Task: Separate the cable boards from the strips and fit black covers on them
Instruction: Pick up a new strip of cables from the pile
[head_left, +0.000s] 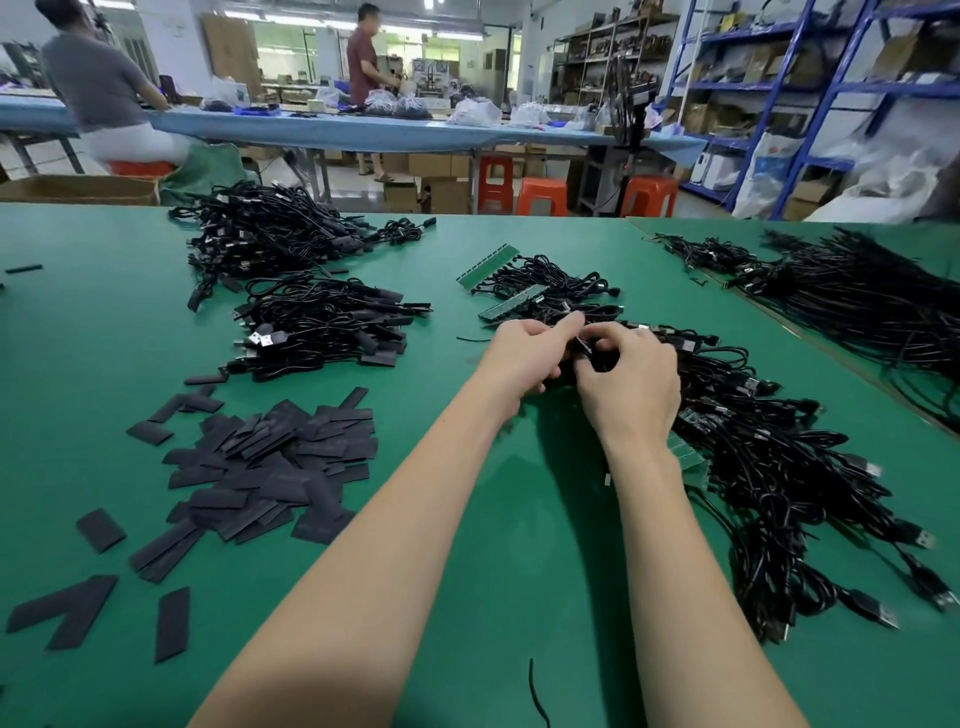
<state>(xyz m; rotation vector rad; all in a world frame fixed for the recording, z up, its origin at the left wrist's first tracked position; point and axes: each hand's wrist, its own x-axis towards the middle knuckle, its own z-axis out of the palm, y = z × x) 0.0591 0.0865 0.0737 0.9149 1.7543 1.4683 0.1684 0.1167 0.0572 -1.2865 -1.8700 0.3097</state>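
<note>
Both hands pinch one board (584, 343) — left hand (524, 358), right hand (631, 384). Best to snap cleanly, then reach left for covers (270, 467).

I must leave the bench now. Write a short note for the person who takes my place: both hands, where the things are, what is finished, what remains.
Left hand and right hand: both pinch one small cable board between them, above the uncovered cables.
Loose black covers: heap at near left on the green table.
Covered cables: piles at far left, done.
Board strips with cables attached: just beyond the hands.
Uncovered cables: big pile at right, left to do.
Whether the held board is already free, I cannot tell.
</note>
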